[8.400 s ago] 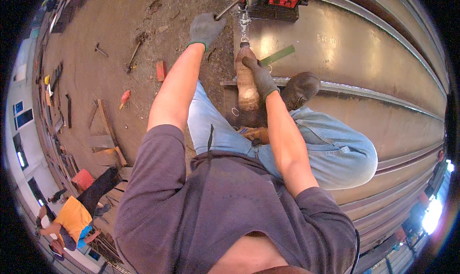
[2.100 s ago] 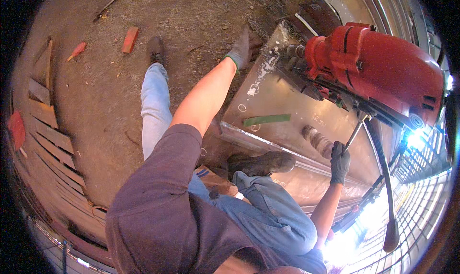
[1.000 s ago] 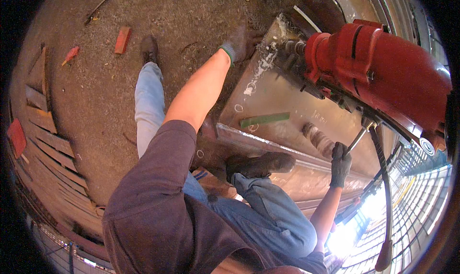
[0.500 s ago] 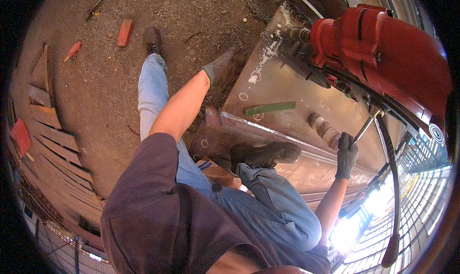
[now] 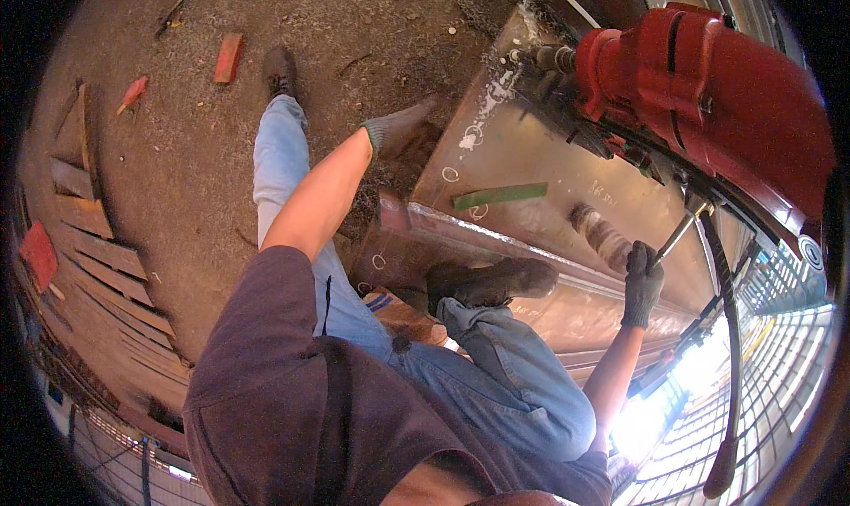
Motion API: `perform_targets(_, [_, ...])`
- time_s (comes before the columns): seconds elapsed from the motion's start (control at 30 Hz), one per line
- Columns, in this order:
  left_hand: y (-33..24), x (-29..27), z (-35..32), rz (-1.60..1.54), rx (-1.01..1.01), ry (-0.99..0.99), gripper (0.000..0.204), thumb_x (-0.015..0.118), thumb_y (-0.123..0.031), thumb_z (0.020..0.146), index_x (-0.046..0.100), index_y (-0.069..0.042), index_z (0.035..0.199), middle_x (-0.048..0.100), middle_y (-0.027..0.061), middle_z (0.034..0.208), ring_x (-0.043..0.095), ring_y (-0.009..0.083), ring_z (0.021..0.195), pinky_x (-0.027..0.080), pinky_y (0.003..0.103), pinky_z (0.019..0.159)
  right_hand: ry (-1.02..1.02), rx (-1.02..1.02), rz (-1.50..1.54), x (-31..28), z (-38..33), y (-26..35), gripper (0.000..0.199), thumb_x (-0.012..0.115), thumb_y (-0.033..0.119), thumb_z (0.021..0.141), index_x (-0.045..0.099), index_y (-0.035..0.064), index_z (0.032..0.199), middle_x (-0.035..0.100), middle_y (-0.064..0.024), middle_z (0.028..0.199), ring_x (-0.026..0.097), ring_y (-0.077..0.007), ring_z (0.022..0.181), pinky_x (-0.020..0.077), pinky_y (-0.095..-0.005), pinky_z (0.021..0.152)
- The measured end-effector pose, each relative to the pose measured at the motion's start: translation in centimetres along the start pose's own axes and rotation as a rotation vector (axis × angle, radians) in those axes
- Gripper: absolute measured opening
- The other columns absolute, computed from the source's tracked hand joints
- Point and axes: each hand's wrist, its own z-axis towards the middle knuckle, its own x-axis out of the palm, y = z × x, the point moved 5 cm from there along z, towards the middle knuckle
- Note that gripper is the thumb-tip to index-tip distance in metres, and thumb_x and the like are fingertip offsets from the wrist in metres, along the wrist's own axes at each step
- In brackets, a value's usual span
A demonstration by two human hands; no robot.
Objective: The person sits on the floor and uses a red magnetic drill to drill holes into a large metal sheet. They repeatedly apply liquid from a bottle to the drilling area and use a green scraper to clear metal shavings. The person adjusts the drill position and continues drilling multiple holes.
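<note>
Left hand (image 5: 398,130), gloved, is dropping away from the top corner of the steel beam (image 5: 531,231) where it was resting a second ago; now it is hanging off the beam's left edge over the dirt floor (image 5: 177,178), fingers loosely extended, gripping nothing. Right hand (image 5: 641,280), dark glove, is staying wrapped tight around the thin metal feed handle (image 5: 677,231) of the red drill machine (image 5: 708,90), which is sitting on the beam's far end. One boot (image 5: 491,280) is pressing on the beam's near edge. Green strip (image 5: 500,195) is lying flat mid-beam.
</note>
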Motion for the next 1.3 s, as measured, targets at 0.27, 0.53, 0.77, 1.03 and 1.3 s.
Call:
perform_targets(0.27, [-1.4, 1.8, -3.4, 0.202, 0.043, -0.193, 0.071, 0.041, -0.059, 0.105, 0.044, -0.006, 0.152, 0.051, 0.013, 0.152, 0.055, 0.0306, 0.131, 0.042, 0.044, 0.113, 0.005, 0.044, -0.002, 0.0, -0.3, 1.5, 0.036, 0.062, 0.037, 0.101, 0.073, 0.0036, 0.11, 0.062, -0.002, 0.072, 0.054, -0.0102, 0.059, 0.043, -0.0285, 0.053])
perform_targets(0.53, [0.8, -1.2, 0.0, -0.046, 0.028, -0.048, 0.084, 0.039, -0.072, 0.099, 0.044, -0.008, 0.152, 0.05, 0.0227, 0.15, 0.057, 0.0368, 0.128, 0.047, 0.051, 0.107, 0.001, 0.049, 0.072, 0.2, 0.0, 1.2, 0.036, 0.064, 0.037, 0.1, 0.074, 0.0036, 0.109, 0.062, -0.001, 0.074, 0.055, -0.0088, 0.063, 0.0435, -0.0279, 0.055])
perform_targets(0.77, [-8.7, 0.7, 0.9, 0.021, 0.433, -0.141, 0.089, 0.032, -0.072, 0.1, 0.038, -0.002, 0.154, 0.048, 0.0227, 0.151, 0.051, 0.0376, 0.135, 0.038, 0.05, 0.114, 0.017, 0.078, 0.001, -0.2, -0.2, 1.6, 0.038, 0.063, 0.038, 0.101, 0.074, 0.0024, 0.108, 0.063, -0.0015, 0.075, 0.055, -0.0099, 0.065, 0.0441, -0.0293, 0.058])
perform_targets(1.03, [-16.1, 9.2, 2.9, -0.019, 0.43, -0.166, 0.098, 0.019, -0.074, 0.099, 0.028, 0.004, 0.157, 0.034, 0.0266, 0.159, 0.036, 0.0388, 0.146, 0.025, 0.048, 0.122, 0.072, 0.177, -0.049, -0.7, -0.2, 2.8, 0.046, 0.063, 0.043, 0.098, 0.074, -0.0008, 0.108, 0.074, -0.0185, 0.092, 0.072, -0.0262, 0.091, 0.0538, -0.0394, 0.078])
perform_targets(1.3, [-15.6, 8.4, 4.6, -0.045, 0.486, -0.155, 0.099, 0.017, -0.074, 0.099, 0.03, 0.007, 0.155, 0.034, 0.0281, 0.159, 0.037, 0.0391, 0.145, 0.026, 0.048, 0.122, 0.06, 0.15, 0.003, -0.6, -0.3, 2.3, 0.048, 0.063, 0.043, 0.099, 0.073, -0.003, 0.108, 0.074, -0.0185, 0.093, 0.071, -0.0264, 0.09, 0.0542, -0.0391, 0.079])
